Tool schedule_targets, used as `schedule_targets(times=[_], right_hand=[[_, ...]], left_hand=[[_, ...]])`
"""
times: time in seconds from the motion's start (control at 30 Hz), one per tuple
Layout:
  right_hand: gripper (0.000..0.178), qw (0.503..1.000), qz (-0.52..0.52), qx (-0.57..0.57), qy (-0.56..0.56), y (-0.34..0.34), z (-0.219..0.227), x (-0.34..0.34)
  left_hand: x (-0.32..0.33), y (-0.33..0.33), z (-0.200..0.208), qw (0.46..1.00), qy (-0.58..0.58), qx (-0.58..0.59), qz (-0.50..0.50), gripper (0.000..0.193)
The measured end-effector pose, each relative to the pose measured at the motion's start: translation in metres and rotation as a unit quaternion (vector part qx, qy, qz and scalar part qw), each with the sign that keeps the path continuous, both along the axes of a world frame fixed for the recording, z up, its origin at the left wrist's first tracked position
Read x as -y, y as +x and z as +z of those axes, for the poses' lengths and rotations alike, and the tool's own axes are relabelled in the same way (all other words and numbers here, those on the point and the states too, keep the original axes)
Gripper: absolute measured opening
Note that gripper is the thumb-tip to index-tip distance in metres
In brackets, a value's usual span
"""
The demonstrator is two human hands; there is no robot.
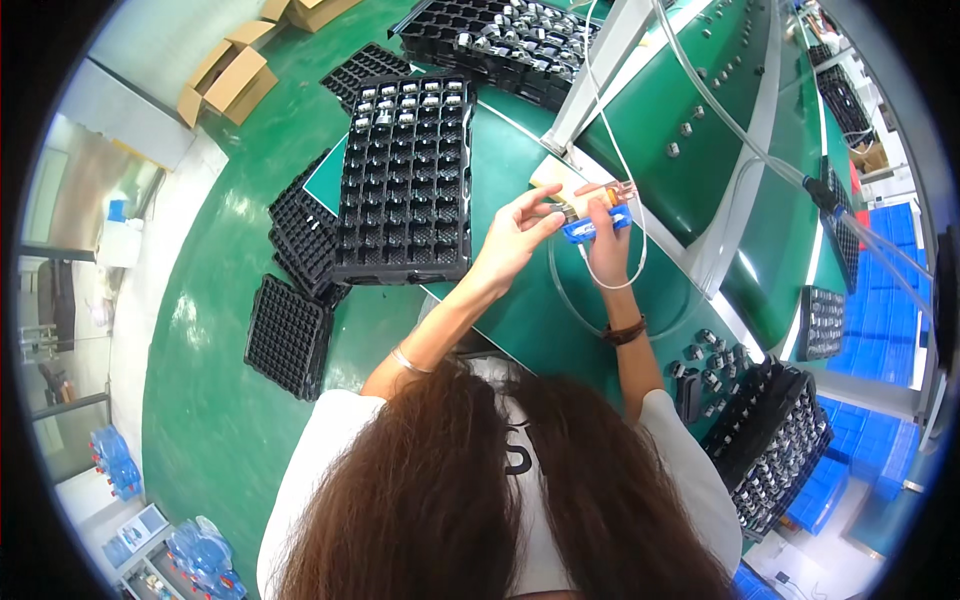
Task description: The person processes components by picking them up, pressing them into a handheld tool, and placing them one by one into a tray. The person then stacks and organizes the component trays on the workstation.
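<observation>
My right hand (607,245) is wrapped round a blue hand tool (590,228) with an orange part and a thin pale hose; its exact kind is unclear. Facing it, my left hand (515,235) has thumb and fingers drawn together at a small silver metal part (568,211), which sits against the tool's left end. The fingers partly hide that part. To the left of my left hand stands a black compartment tray (405,190), with several silver metal pieces (412,103) in its far rows.
A green conveyor belt (660,90) carries scattered metal pieces at the far right. Loose parts (715,365) and a filled black tray (785,450) are near right. More trays (288,335) are stacked left. A clear hose (715,105) hangs across the right.
</observation>
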State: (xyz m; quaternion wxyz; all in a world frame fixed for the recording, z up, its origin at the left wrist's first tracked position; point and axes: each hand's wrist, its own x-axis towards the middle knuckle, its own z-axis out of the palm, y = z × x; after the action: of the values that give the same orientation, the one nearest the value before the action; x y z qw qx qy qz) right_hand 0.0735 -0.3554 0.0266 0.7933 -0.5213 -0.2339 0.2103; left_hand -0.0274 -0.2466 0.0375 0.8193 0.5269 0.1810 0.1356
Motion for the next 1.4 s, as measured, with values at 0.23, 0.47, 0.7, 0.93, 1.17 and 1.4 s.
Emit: schedule_targets(times=[0.23,0.47,0.7,0.93,1.17,1.4], right_hand=[[0.016,0.998,0.030,0.056,-0.002,-0.001,-0.008,-0.002],[0.019,0.923,-0.086,0.260,-0.272,0.037,-0.005,-0.003],[0.027,0.876,-0.133,0.349,-0.306,0.045,-0.020,-0.010],[0.055,0.897,-0.086,0.301,-0.311,0.048,-0.016,0.008],[0.060,0.913,-0.004,0.222,-0.341,0.055,-0.004,0.048],[0.061,0.915,-0.080,0.289,-0.271,0.054,-0.024,0.015]], left_hand=[[-0.002,0.000,-0.005,0.999,0.001,0.022,-0.024,0.050],[-0.067,0.003,-0.015,0.970,0.228,-0.014,0.083,0.044],[-0.167,-0.009,-0.018,0.846,0.474,-0.080,0.232,0.028],[-0.230,0.006,-0.040,0.701,0.672,-0.143,0.193,0.019],[-0.248,-0.002,-0.031,0.772,0.598,-0.146,0.160,0.014],[-0.183,0.003,0.004,0.987,-0.066,0.084,0.122,0.021]])
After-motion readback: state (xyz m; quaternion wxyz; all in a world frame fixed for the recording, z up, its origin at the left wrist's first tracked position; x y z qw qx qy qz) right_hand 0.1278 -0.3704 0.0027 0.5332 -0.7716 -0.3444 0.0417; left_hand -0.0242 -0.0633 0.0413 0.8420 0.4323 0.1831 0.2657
